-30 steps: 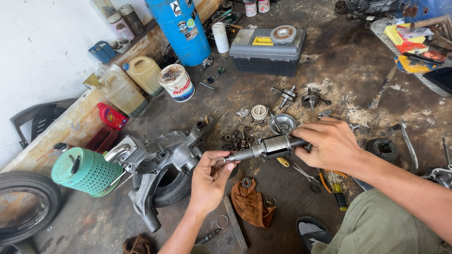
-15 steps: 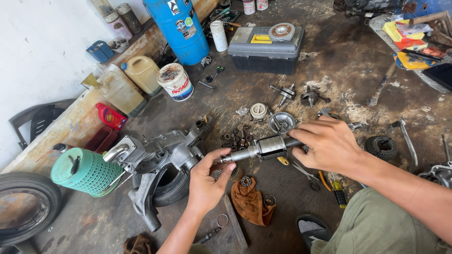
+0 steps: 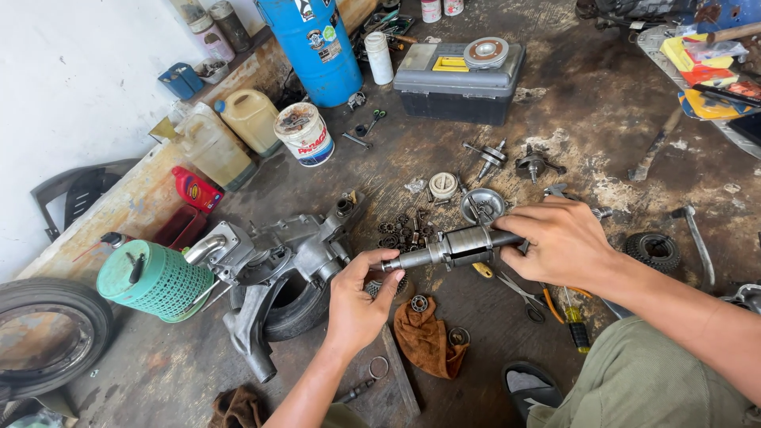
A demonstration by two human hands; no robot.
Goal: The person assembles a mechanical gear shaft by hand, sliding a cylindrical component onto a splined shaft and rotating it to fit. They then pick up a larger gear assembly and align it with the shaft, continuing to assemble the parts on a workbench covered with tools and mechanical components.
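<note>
I hold a greasy steel shaft with a thick cylindrical middle [image 3: 456,245] level above the floor. My right hand [image 3: 560,240] grips its right end. My left hand [image 3: 361,297] pinches the thin left tip between thumb and fingers. Just left of that tip lies a grey aluminium engine casing [image 3: 273,265] resting on a small black tyre [image 3: 295,307]. Under the shaft lie a brown rag [image 3: 426,338], loose bearings and rings.
Small metal parts [image 3: 404,230] and a shallow metal bowl [image 3: 482,204] litter the dirty floor ahead. A grey toolbox [image 3: 457,79], blue drum [image 3: 312,43], white paint bucket [image 3: 304,133], jugs [image 3: 247,119] and green basket [image 3: 151,280] stand around. A tyre [image 3: 43,337] lies far left.
The shaft and both hands have stayed almost in place; my left fingers have shifted slightly along the thin tip.
</note>
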